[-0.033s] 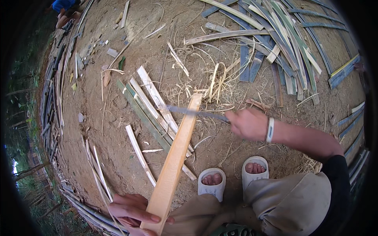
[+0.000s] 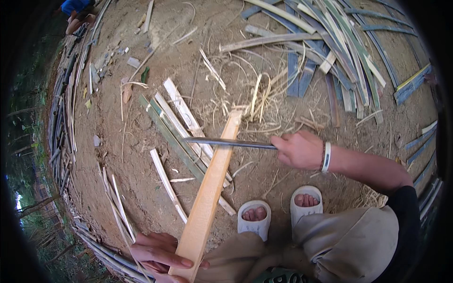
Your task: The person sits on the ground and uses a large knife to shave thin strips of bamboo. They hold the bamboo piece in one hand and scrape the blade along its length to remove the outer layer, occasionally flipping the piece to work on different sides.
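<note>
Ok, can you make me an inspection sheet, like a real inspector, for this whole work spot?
Surface: bare brown soil.
Job's things: a pale flat strip slants away from the person; a long knife crosses it.
Clutter: curly shavings around the strip's far end; a strip pile at upper right.
Left hand: holds the pale flat strip's near end.
Right hand: closed on the long knife's right end.
Cables: nothing seen.
Surroundings: poles and greenery at left; another person at upper left.

Right fingers (image 2: 282, 143) curl tightly while left fingers (image 2: 173, 258) clamp
</note>
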### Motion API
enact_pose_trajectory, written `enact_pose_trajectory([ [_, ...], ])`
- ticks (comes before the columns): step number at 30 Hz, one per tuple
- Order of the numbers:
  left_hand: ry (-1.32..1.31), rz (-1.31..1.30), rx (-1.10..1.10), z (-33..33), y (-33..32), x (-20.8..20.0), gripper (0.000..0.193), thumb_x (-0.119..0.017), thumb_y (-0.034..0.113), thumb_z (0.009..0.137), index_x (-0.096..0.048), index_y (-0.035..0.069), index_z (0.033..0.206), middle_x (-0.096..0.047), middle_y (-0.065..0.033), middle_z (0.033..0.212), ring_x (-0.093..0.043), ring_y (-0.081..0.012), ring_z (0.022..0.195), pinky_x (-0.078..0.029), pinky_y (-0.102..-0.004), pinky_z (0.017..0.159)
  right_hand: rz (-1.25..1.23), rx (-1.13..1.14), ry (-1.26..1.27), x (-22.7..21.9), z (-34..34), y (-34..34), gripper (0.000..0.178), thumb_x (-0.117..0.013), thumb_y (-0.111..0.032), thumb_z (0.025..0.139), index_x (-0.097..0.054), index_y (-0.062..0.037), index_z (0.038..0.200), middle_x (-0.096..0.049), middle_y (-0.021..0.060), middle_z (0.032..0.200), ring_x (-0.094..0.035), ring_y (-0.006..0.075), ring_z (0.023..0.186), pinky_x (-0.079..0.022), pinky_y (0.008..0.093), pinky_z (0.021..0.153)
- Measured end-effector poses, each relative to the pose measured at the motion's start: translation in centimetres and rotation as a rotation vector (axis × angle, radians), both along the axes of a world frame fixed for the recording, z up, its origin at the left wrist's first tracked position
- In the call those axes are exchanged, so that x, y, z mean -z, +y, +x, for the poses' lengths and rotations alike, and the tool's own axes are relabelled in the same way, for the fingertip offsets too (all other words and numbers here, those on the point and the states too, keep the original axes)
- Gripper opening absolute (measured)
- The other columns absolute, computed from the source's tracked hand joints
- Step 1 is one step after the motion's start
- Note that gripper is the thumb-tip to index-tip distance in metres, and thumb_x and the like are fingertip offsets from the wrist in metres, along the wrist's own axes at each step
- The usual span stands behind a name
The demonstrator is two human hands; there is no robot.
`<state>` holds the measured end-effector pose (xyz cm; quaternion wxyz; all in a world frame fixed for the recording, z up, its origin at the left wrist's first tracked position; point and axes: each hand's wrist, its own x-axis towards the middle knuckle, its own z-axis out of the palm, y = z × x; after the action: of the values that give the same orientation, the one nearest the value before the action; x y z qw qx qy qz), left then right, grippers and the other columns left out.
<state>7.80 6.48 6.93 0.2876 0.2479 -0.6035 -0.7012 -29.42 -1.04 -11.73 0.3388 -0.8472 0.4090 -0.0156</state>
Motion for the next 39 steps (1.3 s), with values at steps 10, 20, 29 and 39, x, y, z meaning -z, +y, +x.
enact_pose_trajectory([
  [10, -0.044, -0.074, -0.426, -1.7, 3.1, 0.4, 0.029, -0.075, 0.027, 0.088, -0.059, 0.005, 0.097, -0.070, -0.0185, 0.069, -0.073, -0.0266, 0.060, -0.054, -0.0311, 0.044, 0.143, 0.169, 0.159, 2.0, -1.4, -1.3, 0.029, -0.058, -0.017, 0.087, -0.048, 0.0036, 0.106, -0.063, 0.0225, 0.067, -0.066, 0.0437, 0.068, -0.054, 0.0516, 0.064],
  [20, 0.015, -0.102, -0.661, -2.1, 3.7, 0.7, 0.036, -0.076, 0.029, 0.087, -0.055, 0.000, 0.087, -0.057, -0.0123, 0.053, -0.063, -0.0237, 0.045, -0.055, -0.0329, 0.036, 0.141, 0.132, 0.136, 0.6, -1.6, -0.6, 0.026, -0.056, -0.015, 0.087, -0.050, 0.0017, 0.106, -0.062, 0.0223, 0.066, -0.066, 0.0428, 0.068, -0.054, 0.0502, 0.064],
  [29, -0.003, -0.196, -0.602, -2.7, 2.9, 1.3, 0.037, -0.075, 0.033, 0.088, -0.059, 0.000, 0.089, -0.064, -0.0125, 0.058, -0.066, -0.0228, 0.048, -0.054, -0.0304, 0.043, 0.204, 0.182, 0.175, 0.8, -1.8, -0.7, 0.028, -0.055, -0.013, 0.087, -0.052, 0.0045, 0.109, -0.063, 0.0264, 0.071, -0.067, 0.0411, 0.072, -0.054, 0.0515, 0.069],
  [39, -0.063, -0.790, -0.241, -3.7, 2.1, -2.3, 0.033, -0.079, 0.024, 0.085, -0.061, -0.003, 0.090, -0.067, -0.0119, 0.058, -0.059, -0.0148, 0.038, -0.034, -0.0249, 0.029, 1.027, 0.775, -0.706, -7.2, 2.9, 2.5, 0.028, -0.067, -0.031, 0.093, -0.060, -0.0040, 0.100, -0.067, 0.0081, 0.076, -0.054, 0.0088, 0.046, -0.045, 0.0271, 0.038],
])
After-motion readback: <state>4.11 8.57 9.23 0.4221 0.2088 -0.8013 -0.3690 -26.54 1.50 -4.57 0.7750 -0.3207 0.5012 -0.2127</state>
